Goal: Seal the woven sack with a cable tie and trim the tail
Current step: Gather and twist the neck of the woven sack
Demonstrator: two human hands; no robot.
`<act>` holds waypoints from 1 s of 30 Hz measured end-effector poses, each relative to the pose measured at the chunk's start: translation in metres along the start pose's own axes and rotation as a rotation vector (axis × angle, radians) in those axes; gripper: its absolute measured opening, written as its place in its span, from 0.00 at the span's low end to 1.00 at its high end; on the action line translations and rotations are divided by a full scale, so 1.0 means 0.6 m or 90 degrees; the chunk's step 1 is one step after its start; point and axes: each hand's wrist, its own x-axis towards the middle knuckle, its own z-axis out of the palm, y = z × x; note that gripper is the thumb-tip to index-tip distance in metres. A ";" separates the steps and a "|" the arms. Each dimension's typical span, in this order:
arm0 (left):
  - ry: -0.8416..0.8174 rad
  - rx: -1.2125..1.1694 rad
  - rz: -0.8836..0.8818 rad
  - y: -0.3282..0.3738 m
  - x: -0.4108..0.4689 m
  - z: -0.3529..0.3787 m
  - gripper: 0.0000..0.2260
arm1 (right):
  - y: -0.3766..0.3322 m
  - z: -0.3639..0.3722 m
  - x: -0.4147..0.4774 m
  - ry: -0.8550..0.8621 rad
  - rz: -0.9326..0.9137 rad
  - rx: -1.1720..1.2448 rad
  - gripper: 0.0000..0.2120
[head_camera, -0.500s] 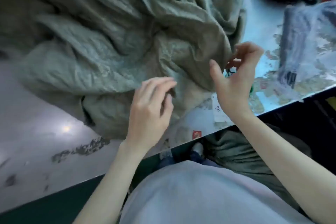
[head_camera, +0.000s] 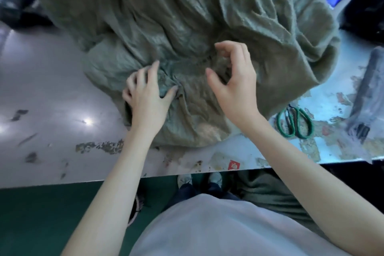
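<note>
Matt woven sack (head_camera: 187,27) — glossy table (head_camera: 52,89)

- The left hand (head_camera: 145,97) came down flat onto the sack (head_camera: 187,27), its fingers (head_camera: 153,68) now spread and pressing gathered folds.
- The right hand (head_camera: 234,81) left the sack's right edge and moved over its bunched middle, fingers curled, empty.
- Green-handled scissors (head_camera: 295,123) came into sight on the desk (head_camera: 52,89).
</note>
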 end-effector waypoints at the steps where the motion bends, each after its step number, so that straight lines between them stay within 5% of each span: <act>1: 0.024 -0.035 0.003 -0.002 0.002 0.000 0.22 | -0.004 0.006 0.008 -0.017 -0.007 0.009 0.19; 8: 0.077 -0.240 0.119 -0.023 -0.059 -0.011 0.06 | -0.021 0.047 0.053 -0.139 -0.018 0.008 0.32; 15: -0.151 -0.232 0.134 -0.113 -0.132 0.007 0.06 | -0.029 0.090 0.058 -0.330 0.176 0.112 0.42; 19: -0.158 -0.292 0.076 -0.133 -0.143 -0.007 0.10 | -0.046 0.106 0.038 -0.412 0.104 0.070 0.31; 22: -0.027 -0.392 -0.008 -0.114 -0.137 -0.031 0.09 | -0.046 0.105 0.022 -0.398 0.034 0.052 0.11; 24: 0.056 -0.494 -0.098 -0.094 -0.127 -0.047 0.11 | -0.043 0.094 0.010 -0.393 0.036 0.075 0.08; 30: 0.003 -0.670 -0.283 -0.067 -0.074 -0.070 0.41 | -0.051 0.051 -0.034 -0.486 0.073 0.103 0.06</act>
